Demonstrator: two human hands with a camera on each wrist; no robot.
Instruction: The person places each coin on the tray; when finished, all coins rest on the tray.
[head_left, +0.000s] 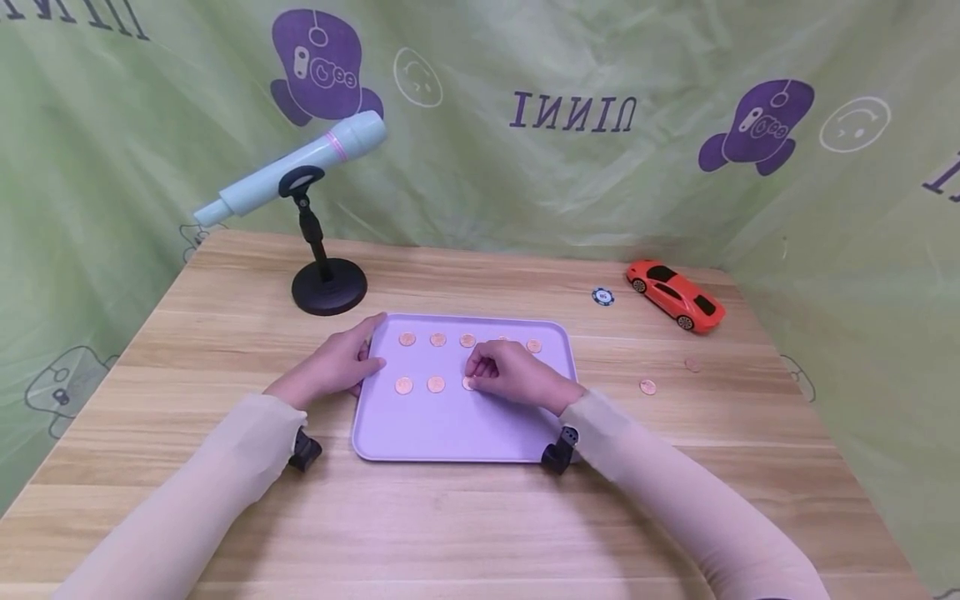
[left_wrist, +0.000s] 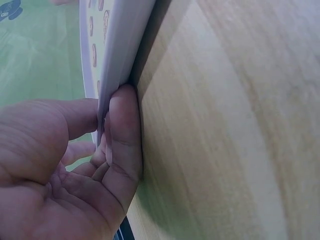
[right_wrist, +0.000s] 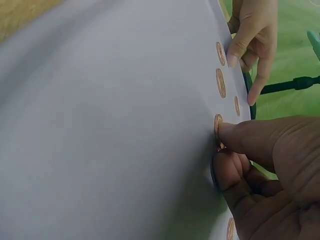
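My left hand (head_left: 341, 358) grips the left rim of a lilac tray (head_left: 442, 437), thumb over the edge and fingers against its outer side, as the left wrist view shows. Over the tray's middle, my right hand (head_left: 513, 373) pinches a copper coin (right_wrist: 218, 125) between thumb and index finger, close against the tray surface. Left of it lie two more copper coins, one nearer (head_left: 436, 384) and one farther (head_left: 404, 386). A back row of several coins (head_left: 438, 339) runs along the far rim, one partly hidden behind my right hand.
Right of the tray lie two loose coins, one copper (head_left: 648, 387) and one paler (head_left: 692, 365). Farther back are a blue-and-white poker chip (head_left: 603, 297) and an orange toy car (head_left: 675, 296). A light-blue microphone (head_left: 300, 167) on a black stand (head_left: 328, 287) stands back left, before a green curtain (head_left: 480, 167).
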